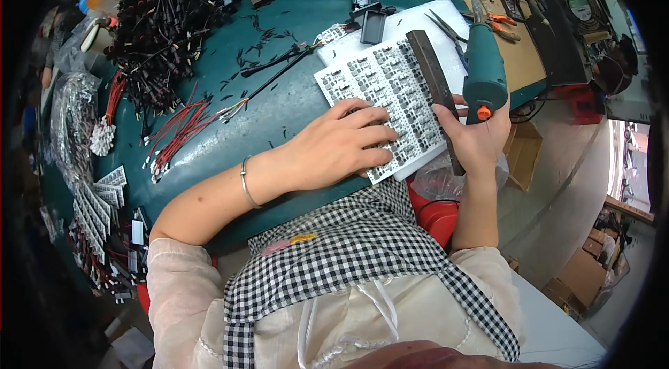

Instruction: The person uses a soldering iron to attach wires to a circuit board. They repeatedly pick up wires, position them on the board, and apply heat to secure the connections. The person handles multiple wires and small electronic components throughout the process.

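Observation:
Under my left hand (348,135) lies a white panel of small circuit boards (380,83) dotted with dark components. The fingers of that hand are spread and bent over the panel's near left part. My right hand (477,139) grips a long dark brown bar (433,90), thumb on the near side. The bar runs along the panel's right edge; whether it presses on the panel I cannot tell. Just beyond the right hand is a green power tool (486,66) with an orange knob, partly overlapping the hand in view. A white board (442,17) lies beneath the panel.
A large heap of black cables (157,34) covers the far left of the green table (279,108). Red and white wires (182,128) lie nearer. Black plastic housings (373,26) are piled at the back. Pliers (502,27) and tweezers (446,26) lie at the right.

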The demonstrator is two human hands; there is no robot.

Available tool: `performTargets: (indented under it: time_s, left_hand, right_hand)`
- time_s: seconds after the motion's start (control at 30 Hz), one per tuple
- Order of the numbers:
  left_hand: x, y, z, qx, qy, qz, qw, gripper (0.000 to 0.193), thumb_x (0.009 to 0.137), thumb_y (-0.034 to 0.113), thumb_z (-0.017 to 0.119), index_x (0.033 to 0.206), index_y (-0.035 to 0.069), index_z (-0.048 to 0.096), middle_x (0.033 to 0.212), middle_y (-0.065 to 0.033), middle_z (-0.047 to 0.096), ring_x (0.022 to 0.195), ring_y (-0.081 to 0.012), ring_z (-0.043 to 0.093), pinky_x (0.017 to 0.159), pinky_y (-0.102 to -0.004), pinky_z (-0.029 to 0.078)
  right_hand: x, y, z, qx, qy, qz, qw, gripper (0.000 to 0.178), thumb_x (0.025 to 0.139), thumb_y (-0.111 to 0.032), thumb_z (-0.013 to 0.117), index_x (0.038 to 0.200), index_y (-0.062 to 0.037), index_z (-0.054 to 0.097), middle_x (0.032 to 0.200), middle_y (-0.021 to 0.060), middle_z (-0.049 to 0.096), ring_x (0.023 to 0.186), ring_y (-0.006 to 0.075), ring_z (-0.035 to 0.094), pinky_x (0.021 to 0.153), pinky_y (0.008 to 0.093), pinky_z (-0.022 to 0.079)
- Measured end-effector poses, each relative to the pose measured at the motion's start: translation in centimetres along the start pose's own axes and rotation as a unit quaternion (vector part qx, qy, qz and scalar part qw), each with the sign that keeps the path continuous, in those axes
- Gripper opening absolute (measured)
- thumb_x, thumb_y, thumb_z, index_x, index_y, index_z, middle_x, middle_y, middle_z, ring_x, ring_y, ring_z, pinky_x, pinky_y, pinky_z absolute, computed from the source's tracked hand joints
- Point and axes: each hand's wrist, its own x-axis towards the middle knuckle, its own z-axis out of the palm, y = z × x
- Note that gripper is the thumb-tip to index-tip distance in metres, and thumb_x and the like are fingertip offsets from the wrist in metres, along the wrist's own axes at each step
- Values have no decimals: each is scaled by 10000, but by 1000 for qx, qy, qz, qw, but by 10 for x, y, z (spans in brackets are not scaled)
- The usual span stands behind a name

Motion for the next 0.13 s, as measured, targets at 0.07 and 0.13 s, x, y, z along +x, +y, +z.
performTargets:
  time_s: [0.07, 0.13]
  left_hand:
    - [-5, 0, -3, 13, -15, 8, 1000, 336, 727, 214, 699, 1052, 153, 643, 1245, -13, 572, 1246, -256, 463, 1073, -451, 327]
    - [-7, 0, -9, 12, -42, 6, 999, 323, 750, 227, 681, 1064, 164, 645, 1266, -19, 562, 1252, -258, 459, 1092, -464, 314]
  right_hand:
    - [0, -11, 4, -10, -10, 27, 1000, 722, 604, -74, 865, 1225, -16, 502, 963, 95, 687, 834, 157, 658, 745, 293, 536]
    - [1, -19, 7, -15, -24, 46, 999, 750, 609, -81, 869, 1252, -24, 488, 977, 102, 689, 845, 181, 673, 753, 302, 539]
